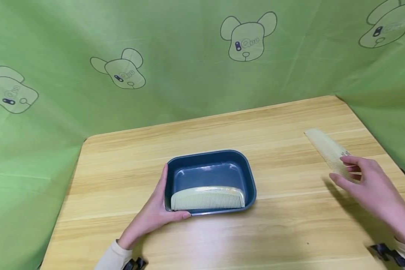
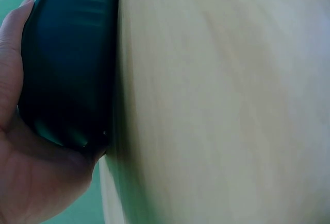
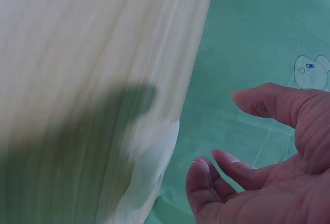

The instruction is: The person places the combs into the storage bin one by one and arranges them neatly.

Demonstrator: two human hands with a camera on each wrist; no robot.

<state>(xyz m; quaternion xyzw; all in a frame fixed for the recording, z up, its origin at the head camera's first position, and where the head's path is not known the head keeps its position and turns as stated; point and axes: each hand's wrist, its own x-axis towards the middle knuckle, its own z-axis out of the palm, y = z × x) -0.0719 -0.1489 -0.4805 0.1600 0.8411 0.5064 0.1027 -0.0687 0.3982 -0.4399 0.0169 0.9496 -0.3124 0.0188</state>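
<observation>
A dark blue plastic tray (image 1: 207, 150) with rounded corners sits on the wooden table. My left hand (image 1: 156, 212) grips its near left corner, thumb along the front rim and fingers up the left side. Inside the tray, along its front wall, a pale cream comb (image 1: 207, 198) leans with its teeth downward. On the right, a second pale comb (image 1: 325, 146) with a small dark print lies on the table. Over the near end of that comb is my right hand (image 1: 368, 183), fingers loosely bent. The right wrist view shows a gap between thumb and fingers, nothing between them.
The wooden table (image 1: 276, 240) has rounded far corners. Green cloth (image 1: 182, 75) printed with bear heads hangs behind it and at both sides. The right-hand comb lies near the table's right edge.
</observation>
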